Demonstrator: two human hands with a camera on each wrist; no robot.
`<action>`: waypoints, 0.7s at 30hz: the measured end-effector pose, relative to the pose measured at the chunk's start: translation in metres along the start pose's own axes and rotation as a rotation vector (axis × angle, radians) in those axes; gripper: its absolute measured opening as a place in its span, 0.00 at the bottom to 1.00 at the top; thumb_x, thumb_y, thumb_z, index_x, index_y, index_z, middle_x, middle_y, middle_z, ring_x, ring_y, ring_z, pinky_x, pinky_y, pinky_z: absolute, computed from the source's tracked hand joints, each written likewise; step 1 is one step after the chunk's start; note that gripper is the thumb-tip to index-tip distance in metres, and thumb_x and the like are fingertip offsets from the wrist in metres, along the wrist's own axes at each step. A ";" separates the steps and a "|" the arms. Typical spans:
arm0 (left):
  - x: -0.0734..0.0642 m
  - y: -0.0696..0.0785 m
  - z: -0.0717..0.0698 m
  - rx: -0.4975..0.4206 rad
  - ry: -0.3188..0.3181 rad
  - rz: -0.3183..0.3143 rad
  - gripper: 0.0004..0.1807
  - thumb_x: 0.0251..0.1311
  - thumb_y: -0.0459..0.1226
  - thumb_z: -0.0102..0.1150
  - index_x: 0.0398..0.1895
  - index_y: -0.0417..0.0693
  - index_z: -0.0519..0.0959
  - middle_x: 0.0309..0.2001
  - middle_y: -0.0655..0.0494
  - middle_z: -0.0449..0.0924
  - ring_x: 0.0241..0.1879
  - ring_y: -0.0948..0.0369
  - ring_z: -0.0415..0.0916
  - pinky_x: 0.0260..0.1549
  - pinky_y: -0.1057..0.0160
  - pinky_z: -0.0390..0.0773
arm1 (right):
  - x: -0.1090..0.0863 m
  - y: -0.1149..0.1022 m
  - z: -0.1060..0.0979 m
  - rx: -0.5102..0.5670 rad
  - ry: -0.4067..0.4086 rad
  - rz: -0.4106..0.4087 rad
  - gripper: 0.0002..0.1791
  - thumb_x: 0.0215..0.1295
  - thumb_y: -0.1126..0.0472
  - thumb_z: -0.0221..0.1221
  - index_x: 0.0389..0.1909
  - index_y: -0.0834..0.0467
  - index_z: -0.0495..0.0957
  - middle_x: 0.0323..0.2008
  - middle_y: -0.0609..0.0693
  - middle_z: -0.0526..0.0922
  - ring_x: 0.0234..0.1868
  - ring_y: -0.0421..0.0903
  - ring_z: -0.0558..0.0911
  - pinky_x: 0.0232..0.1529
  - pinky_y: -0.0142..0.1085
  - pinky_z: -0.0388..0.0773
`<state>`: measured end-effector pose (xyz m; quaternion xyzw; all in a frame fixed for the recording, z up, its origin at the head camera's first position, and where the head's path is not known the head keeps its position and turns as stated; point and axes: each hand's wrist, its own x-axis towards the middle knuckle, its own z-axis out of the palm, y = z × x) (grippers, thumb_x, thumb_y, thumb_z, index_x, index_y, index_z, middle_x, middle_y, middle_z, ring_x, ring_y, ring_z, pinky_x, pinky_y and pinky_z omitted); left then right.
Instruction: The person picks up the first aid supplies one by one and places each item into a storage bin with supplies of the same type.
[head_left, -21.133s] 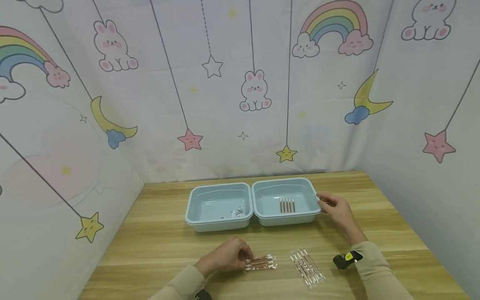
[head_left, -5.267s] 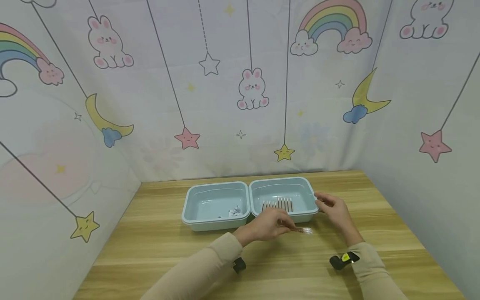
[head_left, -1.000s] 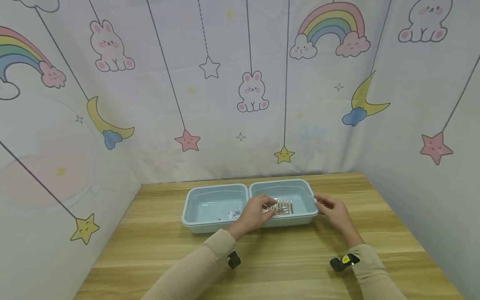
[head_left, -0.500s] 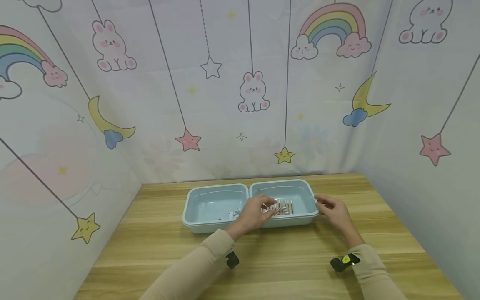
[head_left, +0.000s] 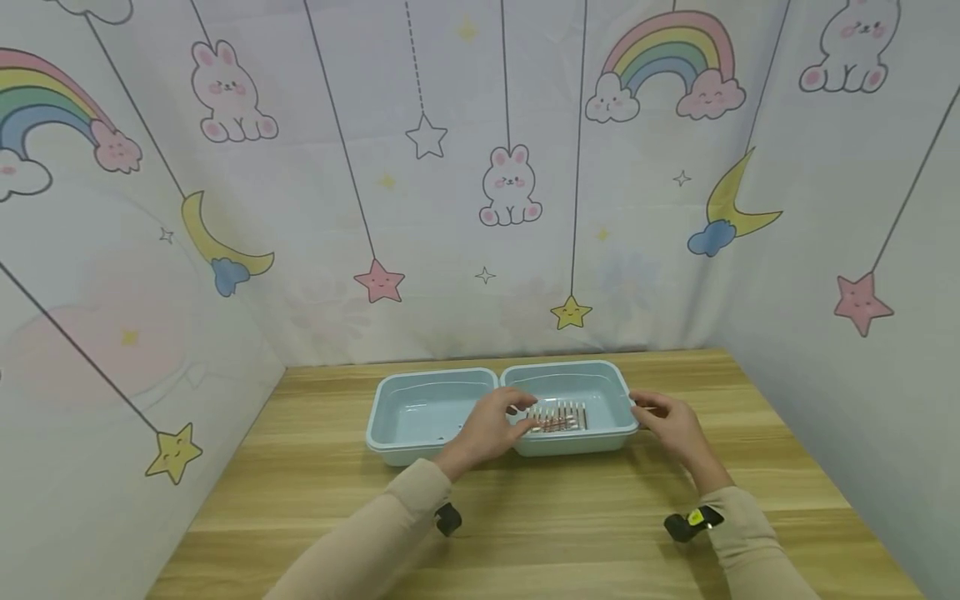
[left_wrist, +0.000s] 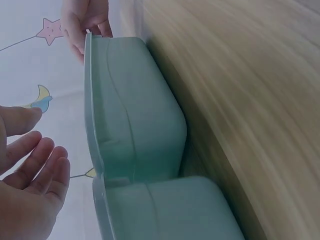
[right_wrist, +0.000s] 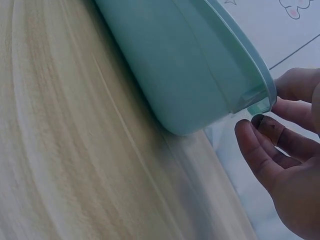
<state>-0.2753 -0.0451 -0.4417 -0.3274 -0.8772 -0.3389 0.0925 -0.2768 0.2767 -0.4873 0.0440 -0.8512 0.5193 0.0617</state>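
Observation:
My left hand (head_left: 486,427) hovers over the inner end of the right-hand light blue plastic basin (head_left: 627,387). Its thumb and fingers are spread apart, with nothing between them in the left wrist view. Just beyond its fingertips, a clear packet of cotton swabs (head_left: 553,425) lies across other brown-stemmed swab packets (head_left: 576,412) set in rows inside that basin. My right hand (head_left: 675,429) stays at the basin's right end. In the right wrist view, its upper fingers pinch the basin's rim (right_wrist: 267,80) while the lower fingers curl free beneath.
A matching left basin (head_left: 420,454) adjoins the right one; small dark specks lie in it, and my left hand hides part of its inside. Both basins stand on a wood-grain table (head_left: 570,517). Behind, a cartoon-print curtain (head_left: 450,325) hangs along the table's back edge.
Two loose swab packets on the table earlier are now gone from it, and more swabs lie in the right basin. My left hand let go of a packet and drew slightly left. The right hand stayed.

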 end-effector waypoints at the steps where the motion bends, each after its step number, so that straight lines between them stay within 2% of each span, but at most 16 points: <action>1: -0.001 -0.001 -0.003 0.002 0.004 -0.002 0.16 0.58 0.43 0.59 0.48 0.50 0.77 0.45 0.56 0.78 0.44 0.61 0.76 0.43 0.67 0.79 | 0.001 -0.001 0.000 -0.010 -0.003 -0.001 0.23 0.62 0.53 0.57 0.55 0.60 0.73 0.49 0.61 0.77 0.40 0.39 0.79 0.42 0.41 0.82; 7: -0.010 -0.015 -0.014 0.024 0.039 0.006 0.16 0.57 0.41 0.60 0.49 0.50 0.77 0.45 0.56 0.78 0.44 0.59 0.76 0.43 0.67 0.79 | 0.003 -0.004 -0.003 -0.111 -0.011 -0.034 0.21 0.63 0.54 0.57 0.54 0.60 0.74 0.46 0.61 0.79 0.41 0.51 0.81 0.38 0.36 0.81; 12: -0.017 -0.025 -0.026 0.040 0.069 0.035 0.16 0.56 0.40 0.61 0.48 0.48 0.78 0.45 0.54 0.79 0.44 0.57 0.77 0.42 0.62 0.80 | 0.005 -0.008 -0.005 -0.243 0.042 -0.133 0.20 0.63 0.52 0.55 0.52 0.60 0.76 0.46 0.58 0.80 0.45 0.53 0.79 0.38 0.40 0.82; 17: -0.024 -0.030 -0.040 0.136 0.039 0.064 0.22 0.56 0.46 0.60 0.53 0.48 0.76 0.52 0.55 0.76 0.53 0.58 0.72 0.52 0.57 0.75 | 0.005 -0.023 -0.001 -0.358 0.098 -0.292 0.19 0.63 0.52 0.55 0.51 0.58 0.76 0.49 0.58 0.79 0.47 0.55 0.76 0.41 0.49 0.80; 21: -0.032 -0.032 -0.049 0.228 0.020 0.088 0.28 0.55 0.54 0.57 0.58 0.55 0.72 0.58 0.57 0.71 0.59 0.59 0.67 0.59 0.56 0.69 | 0.004 -0.040 0.008 -0.421 0.104 -0.488 0.20 0.60 0.53 0.59 0.52 0.57 0.76 0.49 0.57 0.79 0.48 0.55 0.76 0.43 0.51 0.77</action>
